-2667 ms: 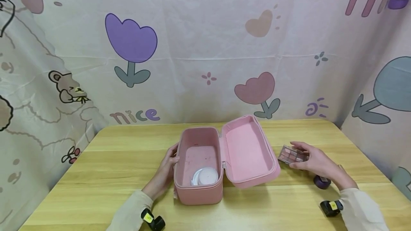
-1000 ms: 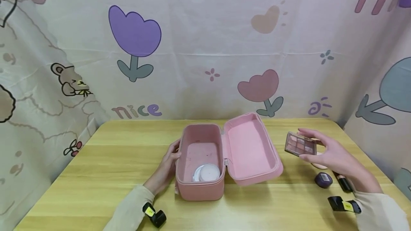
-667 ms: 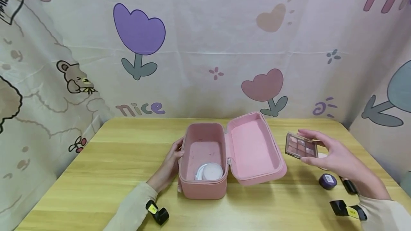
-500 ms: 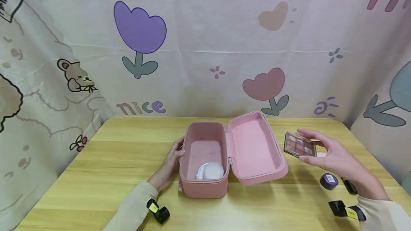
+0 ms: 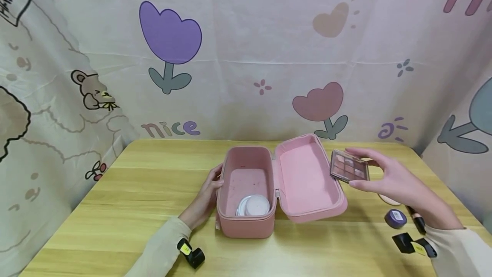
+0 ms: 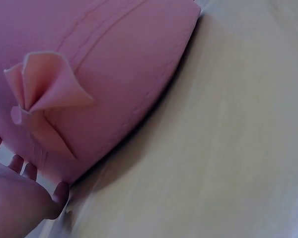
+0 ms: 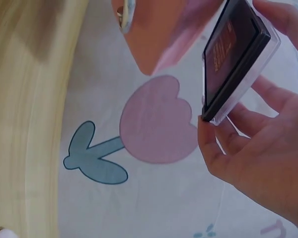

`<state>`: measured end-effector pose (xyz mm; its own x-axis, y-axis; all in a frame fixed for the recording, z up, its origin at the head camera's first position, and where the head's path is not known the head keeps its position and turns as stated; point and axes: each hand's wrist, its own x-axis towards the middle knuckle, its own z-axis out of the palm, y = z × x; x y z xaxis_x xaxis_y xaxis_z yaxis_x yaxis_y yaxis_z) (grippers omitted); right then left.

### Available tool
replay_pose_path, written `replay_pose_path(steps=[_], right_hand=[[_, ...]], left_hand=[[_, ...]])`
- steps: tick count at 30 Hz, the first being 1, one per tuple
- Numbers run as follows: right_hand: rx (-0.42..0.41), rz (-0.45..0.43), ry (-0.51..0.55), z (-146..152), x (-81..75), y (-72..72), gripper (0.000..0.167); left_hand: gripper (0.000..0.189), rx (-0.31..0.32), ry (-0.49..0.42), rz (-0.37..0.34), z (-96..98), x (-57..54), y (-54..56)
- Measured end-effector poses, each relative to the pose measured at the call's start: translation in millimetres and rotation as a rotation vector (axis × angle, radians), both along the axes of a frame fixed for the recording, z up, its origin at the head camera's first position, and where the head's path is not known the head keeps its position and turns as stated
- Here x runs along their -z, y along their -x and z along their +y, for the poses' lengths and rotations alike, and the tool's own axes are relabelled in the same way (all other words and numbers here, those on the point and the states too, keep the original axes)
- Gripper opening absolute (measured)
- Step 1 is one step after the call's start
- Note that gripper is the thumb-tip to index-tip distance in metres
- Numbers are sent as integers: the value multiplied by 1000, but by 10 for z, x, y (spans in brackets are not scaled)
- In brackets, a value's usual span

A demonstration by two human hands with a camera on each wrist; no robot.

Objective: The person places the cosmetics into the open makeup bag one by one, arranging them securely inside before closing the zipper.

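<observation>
My right hand (image 5: 388, 176) pinches a clear-lidded eyeshadow palette (image 5: 349, 167) with several pinkish and brown pans. It is up off the table, overlapping the right edge of the case's lid. The right wrist view shows the palette's dark underside (image 7: 231, 52) between thumb and fingers. My left hand (image 5: 203, 198) rests against the left side of a pink cosmetic case (image 5: 246, 228), thumb near its rim. In the left wrist view the fingertips (image 6: 30, 171) touch the case wall, beside a pink bow (image 6: 52, 84). The case's lid (image 5: 307, 174) is swung open to the right.
A round white container (image 5: 257, 205) lies inside the case at its near end. By the right forearm are a small purple jar (image 5: 395, 219), a dark tube (image 5: 418, 221) and a pale round item (image 5: 389, 200), partly covered. A printed cloth (image 5: 246, 54) hangs behind the wooden table (image 5: 153, 183).
My right hand has picked the eyeshadow palette up from the table and moved it left to the lid. The left hand stays at the case. The whole view has shifted slightly.
</observation>
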<state>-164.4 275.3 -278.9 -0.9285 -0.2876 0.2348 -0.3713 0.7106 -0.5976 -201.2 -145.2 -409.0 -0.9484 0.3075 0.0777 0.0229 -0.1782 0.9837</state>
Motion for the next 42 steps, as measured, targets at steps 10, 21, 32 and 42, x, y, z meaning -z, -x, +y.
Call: replay_pose_path(steps=[10, 21, 32, 42], right_hand=[[-92, 36, -56, -280, -220, 47, 72], [-228, 1, -139, -556, -419, 173, 70], [-330, -4, -154, -850, -653, 377, 64], [-361, -39, -343, -1213, -788, 631, 63]], left_hand=[[66, 4, -11, 12, 9, -23, -11], [65, 0, -18, 5, 10, -2, -30], [65, 2, -7, 14, 25, -15, -7], [64, -3, -8, 8, 15, -18, -20]])
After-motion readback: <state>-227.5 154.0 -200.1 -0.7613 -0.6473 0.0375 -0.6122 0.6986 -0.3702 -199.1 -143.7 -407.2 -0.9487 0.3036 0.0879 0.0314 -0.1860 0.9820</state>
